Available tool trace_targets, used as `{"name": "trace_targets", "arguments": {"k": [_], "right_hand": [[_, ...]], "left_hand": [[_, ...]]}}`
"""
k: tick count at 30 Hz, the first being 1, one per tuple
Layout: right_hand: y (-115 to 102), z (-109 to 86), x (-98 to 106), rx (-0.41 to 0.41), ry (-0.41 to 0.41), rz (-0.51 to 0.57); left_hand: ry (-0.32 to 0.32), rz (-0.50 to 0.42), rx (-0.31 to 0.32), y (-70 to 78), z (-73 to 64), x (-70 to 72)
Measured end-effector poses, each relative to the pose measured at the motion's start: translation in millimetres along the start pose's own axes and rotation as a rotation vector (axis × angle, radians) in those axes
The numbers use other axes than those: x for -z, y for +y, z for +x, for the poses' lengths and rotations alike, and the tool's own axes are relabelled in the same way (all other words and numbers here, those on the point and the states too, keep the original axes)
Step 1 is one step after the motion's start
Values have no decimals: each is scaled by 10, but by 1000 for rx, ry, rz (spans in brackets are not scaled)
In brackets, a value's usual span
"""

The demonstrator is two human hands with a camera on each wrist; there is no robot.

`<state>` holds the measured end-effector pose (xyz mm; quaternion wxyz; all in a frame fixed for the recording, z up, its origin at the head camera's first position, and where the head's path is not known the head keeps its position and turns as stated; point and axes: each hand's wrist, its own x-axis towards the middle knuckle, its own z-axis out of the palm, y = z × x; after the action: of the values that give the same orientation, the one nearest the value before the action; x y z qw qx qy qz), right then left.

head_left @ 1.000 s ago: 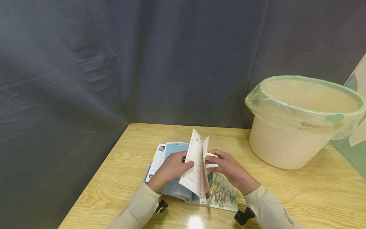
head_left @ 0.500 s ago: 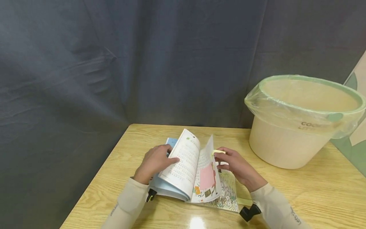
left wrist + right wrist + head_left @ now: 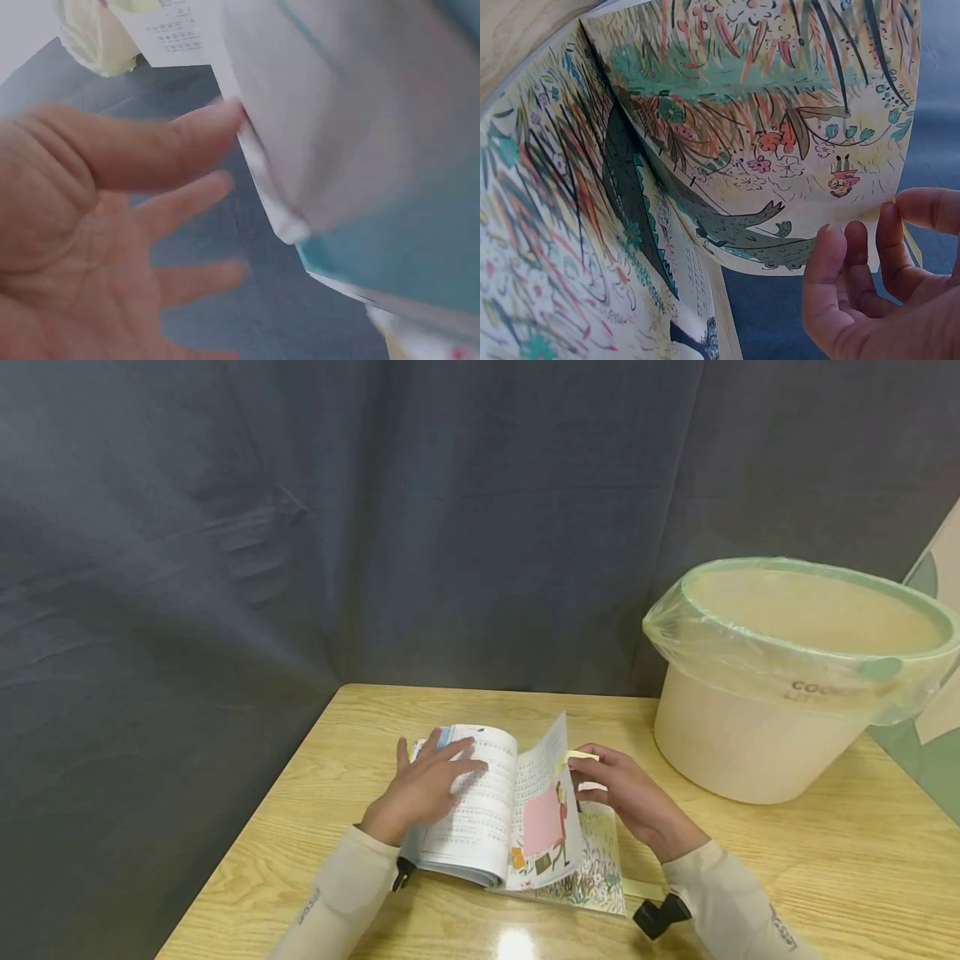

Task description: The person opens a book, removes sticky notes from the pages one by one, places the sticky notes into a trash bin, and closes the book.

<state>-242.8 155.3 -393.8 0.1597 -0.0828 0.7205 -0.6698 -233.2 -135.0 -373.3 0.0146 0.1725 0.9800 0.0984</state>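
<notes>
An open book (image 3: 468,810) lies on the wooden table, a text page on its left side. Over that left page my left hand (image 3: 420,789) has its fingers spread; in the left wrist view its thumb (image 3: 187,142) is at the page edge. A right-hand page (image 3: 543,827) with a pink block and a small figure stands half raised. My right hand (image 3: 626,793) pinches its outer edge, where a yellow strip (image 3: 582,755) sticks out. The right wrist view shows the back of this page (image 3: 780,150), with a crocodile and flowers. Beneath it lies an illustrated page (image 3: 600,868).
A cream bin (image 3: 738,735) with a green rim and a clear yellowish bag stands at the right of the table (image 3: 300,827). A pale yellow strip (image 3: 642,889) lies by the book's lower right. A dark curtain (image 3: 487,527) hangs behind.
The left hand has moved left, laid the turned page down on the left side, and spread its fingers. The right hand has shifted slightly right, drawing the right-hand page open.
</notes>
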Motion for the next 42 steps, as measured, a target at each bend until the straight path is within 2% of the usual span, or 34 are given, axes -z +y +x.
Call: {"name": "trace_targets", "arguments": {"k": [3,5,8,11,18,21,24,27,30,36,42], "right_hand": [[10,-1,11,-6,19,-22],[16,-5,10,-9,50,-94],[21,-10,10,-23,102,-243],[32,-10,30,-14,146,-388],[82,-9,92,120,238,-816],[116,-11,96,142,244,-923],[145,-9,86,130,250,-1009],[163,-7,76,99,245,-1079],[187,-6,70,43,230,-1119],[239,6,69,-1,195,-1138],[274,32,105,-8,180,-1134]], "left_hand": [[-6,50,-3,17,16,-45],[18,71,-5,39,29,-70],[51,111,-32,86,39,-104],[33,104,-46,142,32,-124],[-48,82,25,176,26,-173],[-60,78,42,162,43,-210],[-40,83,25,161,58,-233],[-19,104,-17,178,58,-228],[-40,99,-73,203,49,-223],[-191,24,-132,216,19,-274],[-290,2,-118,242,-13,-329]]}}
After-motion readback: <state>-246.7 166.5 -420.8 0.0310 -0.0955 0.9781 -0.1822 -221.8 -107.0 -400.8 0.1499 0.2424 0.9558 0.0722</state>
